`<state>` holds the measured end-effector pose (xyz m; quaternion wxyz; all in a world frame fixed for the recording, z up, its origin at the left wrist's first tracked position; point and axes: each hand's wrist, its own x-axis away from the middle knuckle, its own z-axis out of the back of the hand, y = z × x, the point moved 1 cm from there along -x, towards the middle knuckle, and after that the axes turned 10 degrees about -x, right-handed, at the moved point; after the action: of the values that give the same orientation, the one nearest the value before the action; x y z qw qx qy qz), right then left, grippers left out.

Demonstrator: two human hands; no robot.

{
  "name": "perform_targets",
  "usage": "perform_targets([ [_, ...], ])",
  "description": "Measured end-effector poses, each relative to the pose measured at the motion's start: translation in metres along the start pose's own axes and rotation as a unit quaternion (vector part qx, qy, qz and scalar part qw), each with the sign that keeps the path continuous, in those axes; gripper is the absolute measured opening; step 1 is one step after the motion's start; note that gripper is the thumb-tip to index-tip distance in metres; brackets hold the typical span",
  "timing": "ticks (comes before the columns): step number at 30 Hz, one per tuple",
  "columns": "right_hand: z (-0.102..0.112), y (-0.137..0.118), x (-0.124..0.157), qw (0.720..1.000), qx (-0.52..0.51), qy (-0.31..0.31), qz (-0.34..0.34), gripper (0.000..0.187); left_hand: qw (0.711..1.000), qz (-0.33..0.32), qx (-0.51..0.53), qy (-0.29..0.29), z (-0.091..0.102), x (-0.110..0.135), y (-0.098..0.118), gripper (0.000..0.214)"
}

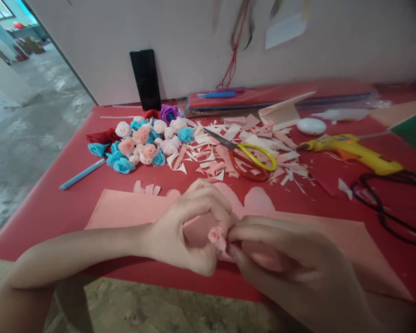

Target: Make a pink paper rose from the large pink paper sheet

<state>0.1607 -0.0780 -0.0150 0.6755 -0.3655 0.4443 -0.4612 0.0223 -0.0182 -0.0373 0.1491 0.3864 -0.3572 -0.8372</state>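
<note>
A small pink paper rose (216,235) is held between both hands above the near edge of the red table. My left hand (190,222) curves round it, with thumb and fingers closed on its side. From the right, my right hand (280,254) pinches the outer petal with thumb and forefinger. Under the hands lies a pink paper sheet (125,208). Rounded pink petals (259,200) rest just beyond the fingers. Part of the rose's underside is hidden by the fingers.
Finished paper roses (142,138) are heaped at back left near a leaning phone (145,78). Scissors (242,150) lie on paper scraps (208,159). A yellow glue gun (357,150) with a black cable (374,203) sits at right. A blue pen-like stick (82,174) lies left.
</note>
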Motion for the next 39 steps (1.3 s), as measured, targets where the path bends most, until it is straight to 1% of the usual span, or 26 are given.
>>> perform_targets([
  [4,0.0,0.0,-0.001,1.0,-0.01,0.006,0.004,0.018,0.999,-0.014,-0.023,0.02,-0.001,0.0,0.001,0.01],
  [8,0.0,0.002,-0.001,0.999,-0.031,-0.013,-0.011,0.016,0.998,-0.008,-0.043,0.037,0.0,0.0,0.002,0.009],
  [12,0.001,0.004,-0.003,0.996,-0.079,0.004,-0.033,0.019,0.998,-0.019,-0.045,0.04,0.001,-0.001,0.002,0.01],
  [16,0.002,0.009,-0.003,0.99,-0.133,0.012,-0.05,0.017,0.996,-0.027,-0.039,0.069,0.001,-0.002,0.0,0.01],
  [18,0.003,0.011,-0.003,0.987,-0.147,0.003,-0.061,0.018,0.996,-0.029,-0.043,0.07,0.001,-0.003,0.001,0.011],
  [21,0.003,0.014,-0.002,0.984,-0.158,-0.01,-0.076,0.02,0.997,-0.022,-0.058,0.054,0.001,-0.003,0.001,0.012],
  [23,0.002,0.016,-0.003,0.984,-0.156,0.0,-0.083,0.018,0.997,-0.011,-0.062,0.045,0.001,-0.002,0.0,0.012],
  [26,0.001,0.018,-0.004,0.987,-0.134,0.041,-0.084,0.014,0.998,0.004,-0.052,0.043,0.001,-0.001,-0.002,0.01],
  [29,0.001,0.019,-0.005,0.988,-0.123,0.068,-0.065,0.014,0.998,0.004,-0.045,0.043,0.001,0.0,-0.004,0.01],
  [32,0.002,0.02,-0.004,0.983,-0.159,0.042,-0.08,0.014,0.998,-0.002,-0.047,0.036,0.002,0.0,-0.004,0.012],
  [35,0.002,0.024,-0.003,0.967,-0.211,0.009,-0.14,0.014,0.998,0.003,-0.048,0.031,0.003,-0.001,-0.003,0.012],
  [37,0.002,0.029,-0.002,0.955,-0.24,-0.013,-0.175,0.017,0.999,0.017,-0.036,0.027,0.003,-0.002,-0.001,0.013],
  [39,0.003,0.033,-0.003,0.941,-0.28,-0.032,-0.189,0.019,0.999,0.048,0.008,0.024,0.002,-0.002,0.001,0.012],
])
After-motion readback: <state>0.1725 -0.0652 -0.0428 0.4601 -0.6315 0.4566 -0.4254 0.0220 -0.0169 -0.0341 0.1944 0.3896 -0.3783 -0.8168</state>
